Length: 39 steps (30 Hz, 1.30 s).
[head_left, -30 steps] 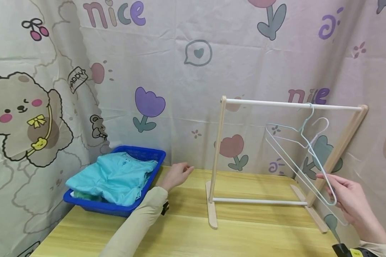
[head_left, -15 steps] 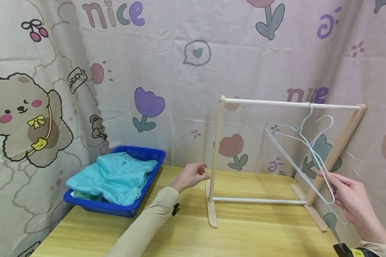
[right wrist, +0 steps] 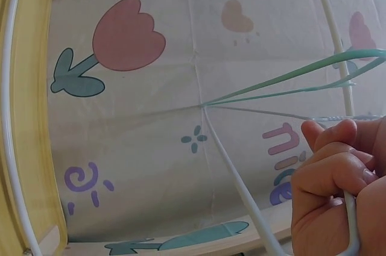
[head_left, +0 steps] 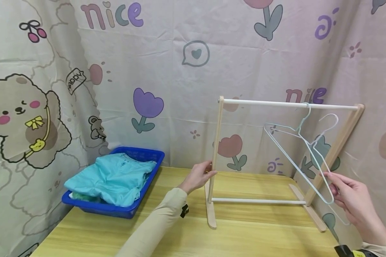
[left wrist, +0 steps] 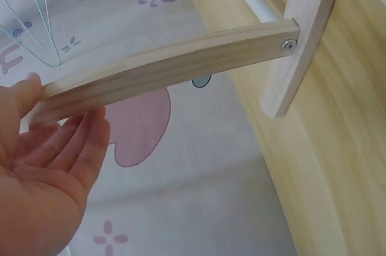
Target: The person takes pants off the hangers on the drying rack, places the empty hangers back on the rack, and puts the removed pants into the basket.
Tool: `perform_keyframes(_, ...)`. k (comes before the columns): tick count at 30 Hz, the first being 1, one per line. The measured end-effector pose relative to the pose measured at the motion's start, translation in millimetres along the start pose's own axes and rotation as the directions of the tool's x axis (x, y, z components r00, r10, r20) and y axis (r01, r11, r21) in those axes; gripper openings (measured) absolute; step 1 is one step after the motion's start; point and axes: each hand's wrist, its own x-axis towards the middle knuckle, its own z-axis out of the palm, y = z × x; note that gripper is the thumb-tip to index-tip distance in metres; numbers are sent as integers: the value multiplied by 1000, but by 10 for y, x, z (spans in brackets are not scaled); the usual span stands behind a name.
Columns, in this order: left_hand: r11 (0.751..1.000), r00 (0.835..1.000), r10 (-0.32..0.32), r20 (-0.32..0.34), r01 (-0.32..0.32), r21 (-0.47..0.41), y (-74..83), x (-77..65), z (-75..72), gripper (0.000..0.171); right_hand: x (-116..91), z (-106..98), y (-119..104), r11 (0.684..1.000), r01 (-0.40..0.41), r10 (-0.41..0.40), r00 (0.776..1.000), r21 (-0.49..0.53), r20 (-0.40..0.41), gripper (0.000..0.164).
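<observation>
My left hand (head_left: 197,176) grips the left wooden post (head_left: 216,142) of a small clothes rack, thumb on one side and fingers on the other. The left wrist view shows the post (left wrist: 181,57) between thumb and fingertips. A pale green hanger (head_left: 308,112) hangs by its hook from the rack's white top bar (head_left: 260,102). At the right, my right hand (head_left: 354,196) holds a white hanger (head_left: 337,120), its hook off the bar. The two hangers overlap. In the right wrist view, curled fingers enclose the white wire (right wrist: 235,174); the palm hides part of it.
A blue plastic basket (head_left: 162,157) stands on the left of the wooden table (head_left: 244,239), with a folded light-blue garment (head_left: 115,178) on top and something green beneath. A printed curtain (head_left: 196,82) hangs close behind and at both sides.
My left hand has moved right from beside the basket and taken hold of the rack's left post. The white hanger's hook has shifted right and slightly up; the right hand has barely moved.
</observation>
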Motion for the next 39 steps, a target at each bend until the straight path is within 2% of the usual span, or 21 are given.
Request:
perform_keyframes(4, 1000, 1000, 17, -12, -17, 0, -20, 5, 10, 13, -2, 9, -29, 999, 15, -15, 1000, -39, -17, 21)
perform_keyframes(10, 1000, 1000, 13, -11, -13, 7, -54, 5, 19, 14, 24, 28, -77, 995, 30, -33, 999, -96, -34, 19)
perform_keyframes(19, 999, 1000, 27, -1, -27, 37, -64, 0, 22, 11, 68, 32, -133, 996, 28, -31, 999, -86, -31, 18)
perform_keyframes(26, 999, 1000, 23, 13, -24, 49, -91, 21, 18, 8, 100, 66, -166, 996, 36, -42, 996, -83, -80, 16)
perform_keyframes(32, 999, 999, 25, 22, -26, 35, -90, 20, 14, 6, 154, 123, -233, 996, 63, -69, 994, -66, -82, 15)
perform_keyframes(39, 1000, 1000, 24, 4, -24, 21, -92, 17, 0, 9, 224, 175, -295, 997, 55, -60, 995, -58, -77, 15)
